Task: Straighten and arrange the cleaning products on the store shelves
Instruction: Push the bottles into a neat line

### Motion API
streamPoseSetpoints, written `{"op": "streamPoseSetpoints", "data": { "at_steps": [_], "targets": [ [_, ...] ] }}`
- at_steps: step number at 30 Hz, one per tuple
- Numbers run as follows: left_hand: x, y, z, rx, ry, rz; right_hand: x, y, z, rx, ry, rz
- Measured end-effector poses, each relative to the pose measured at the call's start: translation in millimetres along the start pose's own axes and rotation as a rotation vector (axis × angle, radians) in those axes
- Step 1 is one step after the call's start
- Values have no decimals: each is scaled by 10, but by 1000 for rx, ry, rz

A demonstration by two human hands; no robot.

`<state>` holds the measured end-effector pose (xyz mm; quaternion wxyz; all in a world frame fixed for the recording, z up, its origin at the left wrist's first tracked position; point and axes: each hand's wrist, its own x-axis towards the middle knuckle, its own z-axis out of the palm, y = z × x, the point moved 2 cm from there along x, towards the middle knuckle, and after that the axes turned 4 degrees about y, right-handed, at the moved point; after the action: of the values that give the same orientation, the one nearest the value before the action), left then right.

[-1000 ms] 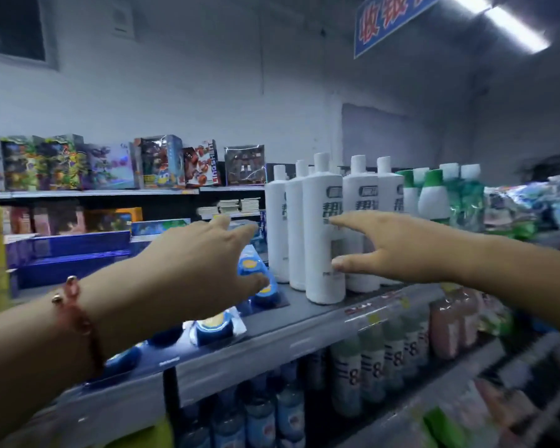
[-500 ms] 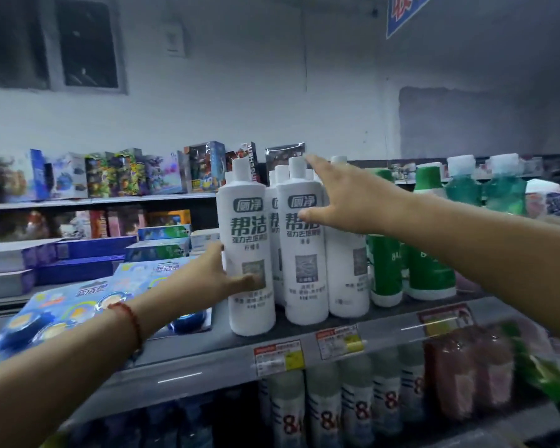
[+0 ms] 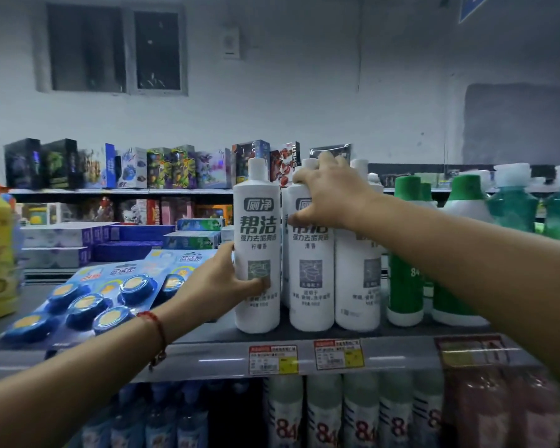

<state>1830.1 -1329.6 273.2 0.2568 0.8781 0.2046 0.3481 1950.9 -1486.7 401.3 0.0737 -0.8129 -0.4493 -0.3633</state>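
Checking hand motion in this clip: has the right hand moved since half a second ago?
Yes. The right hand has come down from behind the bottle caps and now grips the shoulder of the middle white bottle.

Colourful cardboard toy boxes [image 3: 162, 166] line the far shelf at ten o'clock, beneath a dark two-pane wall window [image 3: 114, 50].
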Motion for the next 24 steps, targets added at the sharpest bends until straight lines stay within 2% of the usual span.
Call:
{"op": "streamPoseSetpoints", "data": {
  "at_steps": [5, 7, 9, 11, 13, 14, 17, 19, 21, 24],
  "targets": [
    [-9, 87, -34, 144, -55, -38, -57, 90, -53, 111, 42, -33],
    [-20, 210, -106, 264, -2, -4, -105, 148, -79, 144, 25, -64],
    [-66, 462, -215, 387, 171, 139, -195, 238, -116, 237, 57, -63],
    [-62, 749, -273, 530, 307, 332, -355, 397, -134, 392, 195, 51],
    [39, 1009, -229, 642, 297, 440, -611, 567, -33, 539, 275, 267],
    [113, 1124, -178, 703, 261, 475, -756, 633, 78, 653, 236, 366],
    [348, 1332, -26, 864, 169, 505, -1118, 585, 547, 1111, -72, 570],
    [478, 1347, 28, 879, 123, 470, -1247, 516, 856, 1073, -160, 632],
    [525, 1333, 50, 823, 96, 451, -1304, 455, 1042, 952, -82, 618],
    [513, 1315, 42, 762, 127, 450, -1316, 392, 1136, 997, 57, 620]
  ]
}}
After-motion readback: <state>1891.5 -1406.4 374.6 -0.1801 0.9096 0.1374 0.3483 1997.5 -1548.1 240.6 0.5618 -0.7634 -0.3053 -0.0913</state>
